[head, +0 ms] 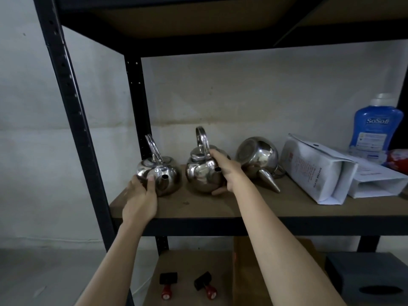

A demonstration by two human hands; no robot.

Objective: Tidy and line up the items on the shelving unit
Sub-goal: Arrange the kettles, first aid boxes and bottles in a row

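Three shiny steel kettles stand on the brown shelf board (198,208) of a black metal shelving unit. The left kettle (164,176) is upright with its handle raised, and my left hand (141,199) grips its lower left side. The middle kettle (202,173) is also upright, spout toward me, and my right hand (227,171) wraps around its right side. The right kettle (258,159) lies tipped over, base facing me and spout pointing down to the right. No hand touches it.
Right of the kettles lie two white paper bags (318,171) on their sides, with a blue SoSoft bottle (373,129) upright behind them. The black corner post (72,102) stands left. On the lower shelf are two small red-handled tools (167,286) and a black box (366,277).
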